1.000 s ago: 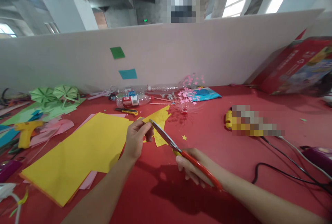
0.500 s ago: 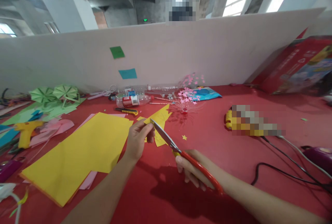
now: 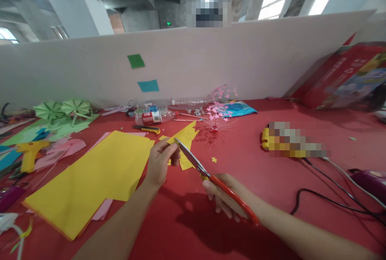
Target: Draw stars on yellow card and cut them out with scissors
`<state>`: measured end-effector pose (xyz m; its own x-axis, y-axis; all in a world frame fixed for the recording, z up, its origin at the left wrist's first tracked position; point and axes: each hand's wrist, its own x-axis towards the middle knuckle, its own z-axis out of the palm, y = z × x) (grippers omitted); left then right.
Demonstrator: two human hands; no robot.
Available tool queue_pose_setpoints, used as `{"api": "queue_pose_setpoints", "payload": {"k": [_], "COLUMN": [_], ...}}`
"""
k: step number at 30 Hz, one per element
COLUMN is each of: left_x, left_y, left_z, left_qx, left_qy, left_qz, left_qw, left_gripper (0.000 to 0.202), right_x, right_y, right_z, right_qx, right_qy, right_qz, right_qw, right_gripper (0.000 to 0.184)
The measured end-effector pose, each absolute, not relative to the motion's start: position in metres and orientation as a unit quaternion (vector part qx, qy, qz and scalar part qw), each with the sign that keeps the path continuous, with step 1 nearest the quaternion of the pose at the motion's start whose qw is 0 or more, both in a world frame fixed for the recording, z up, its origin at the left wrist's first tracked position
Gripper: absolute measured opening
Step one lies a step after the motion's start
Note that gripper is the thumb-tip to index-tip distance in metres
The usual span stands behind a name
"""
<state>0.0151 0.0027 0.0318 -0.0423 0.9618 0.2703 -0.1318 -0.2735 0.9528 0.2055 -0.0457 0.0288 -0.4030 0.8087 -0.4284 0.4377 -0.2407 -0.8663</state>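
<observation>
My left hand [image 3: 161, 157] pinches a small piece of yellow paper [image 3: 172, 141] between thumb and fingers. My right hand [image 3: 226, 197] grips red-handled scissors [image 3: 193, 159], whose blade tips meet the paper at my left fingertips. Exactly how far the blades are apart is hard to make out. Behind the left hand, yellow paper scraps [image 3: 187, 137] lie on the red table [image 3: 229, 151]. A small yellow paper star [image 3: 214, 159] rests on its own to the right of them. Left of my left hand lies a stack of yellow sheets [image 3: 99, 171], with pink paper under it.
Farther back are a utility knife [image 3: 147, 129], a plastic bottle [image 3: 155, 117], a spray of pink stars [image 3: 217, 110] and a blue packet [image 3: 241, 108]. A yellow glue gun [image 3: 28, 153] lies at left. Cables [image 3: 319, 193] cross the right side. A white partition [image 3: 193, 59] bounds the table.
Almost nothing differs. Both hands, the scissors and the pinched paper keep the same places; the whole view shifts very slightly.
</observation>
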Motion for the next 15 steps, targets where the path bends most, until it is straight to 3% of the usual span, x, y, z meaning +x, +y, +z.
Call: {"api": "queue_pose_setpoints", "payload": {"k": [15], "left_x": [0.0137], "left_y": [0.0040], "left_z": [0.0382], "left_qx": [0.492], "left_qy": [0.386], "left_qz": [0.610], "left_qw": [0.486], "left_gripper": [0.021], "right_x": [0.2069], "right_y": [-0.0453], "right_z": [0.0322], "right_qx": [-0.531], "right_qy": [-0.599], "right_qz": [0.573], "right_qw": [0.177], "right_gripper": [0.042]}}
